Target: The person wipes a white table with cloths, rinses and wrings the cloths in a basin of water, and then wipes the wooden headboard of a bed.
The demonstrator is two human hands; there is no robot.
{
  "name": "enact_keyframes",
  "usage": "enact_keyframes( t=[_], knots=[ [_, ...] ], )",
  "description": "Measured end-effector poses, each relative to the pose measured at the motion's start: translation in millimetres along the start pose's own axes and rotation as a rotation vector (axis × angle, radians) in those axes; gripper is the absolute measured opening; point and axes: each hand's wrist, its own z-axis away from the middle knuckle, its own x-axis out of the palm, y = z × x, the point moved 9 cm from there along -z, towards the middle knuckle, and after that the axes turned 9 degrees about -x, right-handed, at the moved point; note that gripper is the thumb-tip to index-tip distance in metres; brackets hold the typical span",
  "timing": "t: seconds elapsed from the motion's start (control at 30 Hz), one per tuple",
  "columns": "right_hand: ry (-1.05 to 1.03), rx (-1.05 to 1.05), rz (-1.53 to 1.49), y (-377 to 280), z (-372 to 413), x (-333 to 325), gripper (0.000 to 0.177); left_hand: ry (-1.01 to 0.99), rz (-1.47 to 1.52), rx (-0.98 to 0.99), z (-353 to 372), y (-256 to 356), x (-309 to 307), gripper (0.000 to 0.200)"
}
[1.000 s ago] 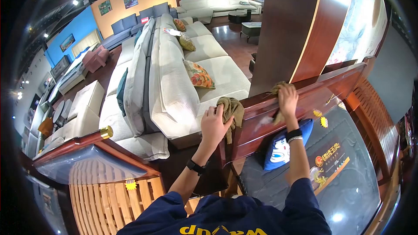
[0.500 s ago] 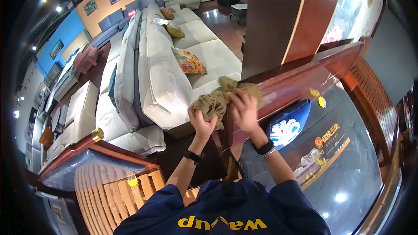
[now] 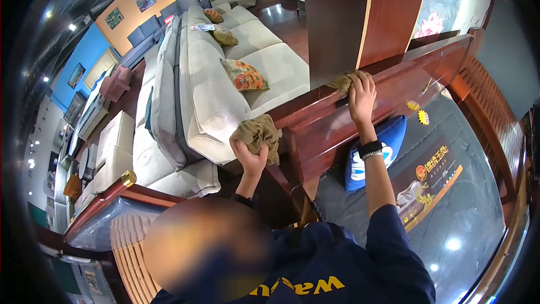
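left hand [image 3: 250, 156]: closed tight around a bunched tan cloth [image 3: 260, 133], held at the near end of the dark wooden bed board [image 3: 326, 135]. right hand [image 3: 361, 97]: palm down on the board's top rail, fingers bent over a second cloth [image 3: 341, 82], which i see pinned to the wood. blue pillow [image 3: 394, 135] leans on the board below the right wrist, on the wrapped mattress [image 3: 450, 202]. white sofa [image 3: 214, 95] lies beyond the board.

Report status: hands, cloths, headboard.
Left hand grips bunched cloth by headboard corner. Right hand presses second cloth on headboard top. Wooden pillar close behind.
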Motion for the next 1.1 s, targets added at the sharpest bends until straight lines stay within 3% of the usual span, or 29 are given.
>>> enact_keyframes(
  t=[0.1,0.2,0.3,0.5,0.53,0.63,0.7,0.73,0.77,0.8,0.83,0.87,0.9,0.93,1.1],
  knots=[
    [0.044,0.088,-0.038,-4,8,4,0.031,0.009,-0.017,0.027,1,2,0,0.053],
    [0.127,0.17,-0.083,-35,24,0,0.046,0.032,-0.049,0.024,2,3,1,0.053],
    [0.133,0.269,-0.46,-70,65,10,0.045,0.018,-0.089,0.008,1,3,0,0.053],
    [-0.367,0.082,-0.433,-171,123,51,0.055,-0.025,-0.092,-0.114,4,-1,2,0.047],
    [-0.197,-0.16,-0.43,-191,119,39,0.051,-0.004,-0.102,-0.122,5,-1,1,0.048],
    [-0.33,-0.212,-0.553,-201,119,51,0.041,-0.017,-0.177,-0.136,8,-2,1,0.053],
    [-0.32,-0.177,-0.611,-181,125,63,0.041,-0.074,-0.171,-0.214,9,-8,3,0.059],
    [-0.152,-0.18,-0.439,-170,122,49,0.037,-0.08,-0.193,-0.186,11,-9,4,0.059],
    [0.085,0.0,-0.588,-142,121,49,0.037,-0.086,-0.195,-0.189,9,-5,2,0.059],
    [0.034,0.18,-0.725,-100,142,85,0.044,-0.093,-0.193,-0.189,8,-5,2,0.059],
    [0.111,0.215,-0.55,-70,141,95,0.051,-0.101,-0.19,-0.191,9,-5,2,0.06],
    [0.183,0.245,-0.585,-64,115,74,0.056,-0.095,-0.217,-0.193,9,-5,2,0.06],
    [0.171,0.147,-0.407,-50,110,70,0.064,-0.081,-0.23,-0.203,12,-7,3,0.06],
    [0.247,0.306,-0.703,-43,94,63,0.063,-0.076,-0.234,-0.178,13,-6,5,0.06],
    [0.347,0.239,-0.344,17,54,27,0.062,-0.072,-0.215,-0.144,13,-8,8,0.058]
  ],
)
